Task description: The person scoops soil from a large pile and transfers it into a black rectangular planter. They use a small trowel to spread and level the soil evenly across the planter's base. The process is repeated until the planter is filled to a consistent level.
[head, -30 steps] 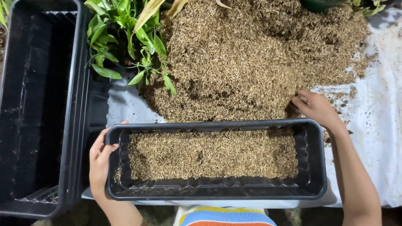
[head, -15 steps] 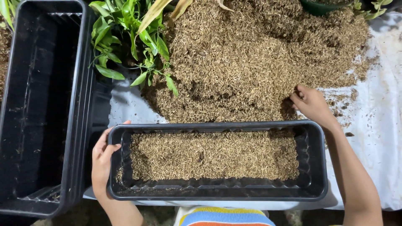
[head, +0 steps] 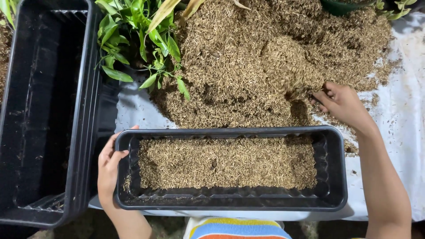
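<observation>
A long black rectangular planter [head: 332, 177] lies across the bottom middle, partly filled with dry brown husk-like material. My left hand [head: 110, 170] grips its left end, thumb over the rim. Behind it spreads a big heap of the same husk material [head: 248, 62] on a white sheet. My right hand [head: 341, 102] is at the heap's right lower edge, fingers curled into the loose husks, just beyond the planter's far right corner.
A stack of empty black planters [head: 44, 110] stands at the left. A green leafy plant [head: 137, 35] lies between that stack and the heap. The white sheet [head: 398, 119] extends to the right. A striped garment edge [head: 234, 229] shows at the bottom.
My right hand has moved up and right, from the planter's far rim into the heap's edge. The left hand stays on the planter's left end.
</observation>
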